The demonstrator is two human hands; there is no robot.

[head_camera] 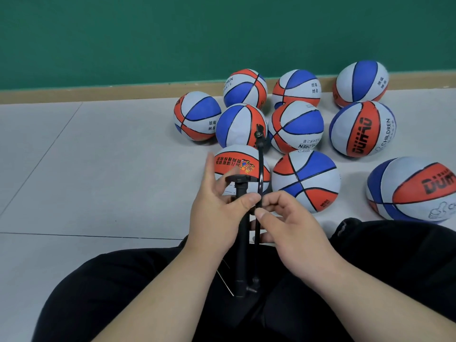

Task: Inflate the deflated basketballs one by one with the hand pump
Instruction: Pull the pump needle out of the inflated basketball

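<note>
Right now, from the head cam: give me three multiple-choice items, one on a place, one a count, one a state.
1. Where is the pump?
A) upright between the person's legs
B) flat by the wall
C) on top of a ball

2. How many balls are in view?
A) 6
B) 10
C) 14

3. What is the right hand doing?
A) resting flat on the floor
B) gripping a ball
C) pinching the hose

Answers:
1 A, its base sits between the black trouser legs.
2 B, ten lie on the floor near the green wall.
3 C, thumb and forefinger close on the hose.
</note>
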